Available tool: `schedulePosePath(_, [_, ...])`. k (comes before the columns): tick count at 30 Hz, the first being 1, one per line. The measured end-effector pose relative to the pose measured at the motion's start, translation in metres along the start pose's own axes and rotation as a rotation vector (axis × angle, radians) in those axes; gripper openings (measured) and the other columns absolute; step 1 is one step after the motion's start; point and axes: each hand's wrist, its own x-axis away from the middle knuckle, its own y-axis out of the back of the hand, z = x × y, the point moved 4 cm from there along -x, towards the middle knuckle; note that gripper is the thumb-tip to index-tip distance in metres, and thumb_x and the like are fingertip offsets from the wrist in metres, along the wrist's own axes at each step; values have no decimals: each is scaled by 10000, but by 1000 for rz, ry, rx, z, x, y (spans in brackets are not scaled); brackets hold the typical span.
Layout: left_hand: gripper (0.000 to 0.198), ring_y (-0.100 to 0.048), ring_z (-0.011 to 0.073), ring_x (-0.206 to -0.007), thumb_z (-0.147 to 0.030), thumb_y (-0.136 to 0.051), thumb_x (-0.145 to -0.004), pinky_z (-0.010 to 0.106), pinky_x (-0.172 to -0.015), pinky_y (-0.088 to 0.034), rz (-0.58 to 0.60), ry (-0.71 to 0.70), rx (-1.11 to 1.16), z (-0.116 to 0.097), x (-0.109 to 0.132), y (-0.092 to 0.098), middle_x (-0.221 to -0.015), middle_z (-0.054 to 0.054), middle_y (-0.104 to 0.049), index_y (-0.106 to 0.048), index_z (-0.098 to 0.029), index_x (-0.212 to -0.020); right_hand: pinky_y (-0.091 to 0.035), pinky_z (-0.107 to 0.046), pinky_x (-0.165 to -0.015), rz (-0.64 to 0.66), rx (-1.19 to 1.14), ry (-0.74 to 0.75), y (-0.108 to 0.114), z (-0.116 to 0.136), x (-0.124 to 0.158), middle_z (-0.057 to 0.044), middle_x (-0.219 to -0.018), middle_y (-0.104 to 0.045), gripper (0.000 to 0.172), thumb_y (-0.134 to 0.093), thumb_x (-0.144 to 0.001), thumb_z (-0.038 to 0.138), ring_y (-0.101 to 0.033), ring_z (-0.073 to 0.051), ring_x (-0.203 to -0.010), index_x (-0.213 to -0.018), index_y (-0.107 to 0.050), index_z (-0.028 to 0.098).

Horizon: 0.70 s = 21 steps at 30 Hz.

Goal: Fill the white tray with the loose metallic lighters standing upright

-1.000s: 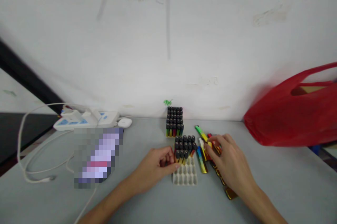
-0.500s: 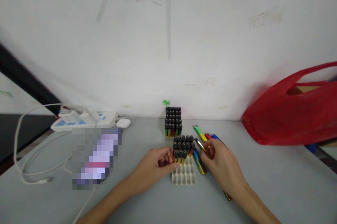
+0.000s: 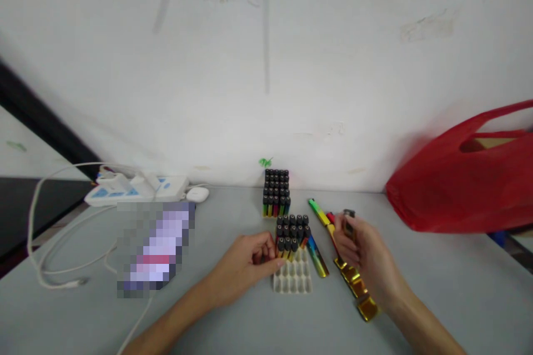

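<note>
A white tray (image 3: 293, 283) with rows of round sockets lies on the grey table (image 3: 250, 321); its far rows hold upright lighters (image 3: 292, 233) with black tops. My left hand (image 3: 246, 261) rests curled against the tray's left edge, fingers touching the nearest lighters. My right hand (image 3: 363, 249) is lifted just right of the tray, fingers closed on one lighter (image 3: 348, 220) held upright. Loose coloured lighters (image 3: 318, 244) lie in a line between the tray and my right hand, gold ones (image 3: 358, 291) trailing toward me.
A second full block of lighters (image 3: 276, 193) stands by the wall. A red plastic bag (image 3: 462, 177) sits at the right. At the left are a power strip (image 3: 135, 189) with white cables (image 3: 54, 244), a small white object (image 3: 197, 194) and a blurred flat item (image 3: 156, 249).
My right hand has picked one lighter out of the loose pile and raised it upright, moving slightly right. My left hand has stayed at the tray.
</note>
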Motion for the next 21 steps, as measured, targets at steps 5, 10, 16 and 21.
schedulePosePath(5, [352, -472, 145, -698, -485, -779, -923, 256, -637, -347, 8, -3, 7, 2, -1, 0, -750, -37, -552, -601, -195, -831, -149, -283, -486, 209, 55, -148, -36, -24, 22, 70, -582, -317, 717, -607, -893, 893, -187, -97, -514, -636, -472, 238])
schedulePosePath(10, [341, -492, 154, -716, -484, -786, -936, 256, -648, -362, 31, -11, 14, 6, -3, 0, -753, -31, -569, -632, -187, -869, -117, -300, -463, 323, 24, -241, -50, -57, 27, 83, -463, -259, 811, -557, -787, 1025, -169, -83, -431, -548, -411, 264])
schedulePosePath(16, [344, -481, 150, -715, -478, -782, -934, 251, -635, -356, 24, -8, 17, 3, -1, 0, -762, -31, -553, -611, -191, -852, -83, -277, -466, 247, -131, -258, -49, -45, 29, 105, -520, -211, 725, -622, -865, 883, -127, -80, -470, -595, -355, 266])
schedulePosePath(21, [351, -459, 144, -697, -480, -777, -923, 252, -622, -340, -4, -9, 18, 1, 0, -1, -747, -36, -540, -595, -195, -828, -89, -252, -436, 204, -237, -346, -47, -37, 30, 130, -519, -164, 695, -670, -827, 831, -90, -71, -462, -599, -314, 279])
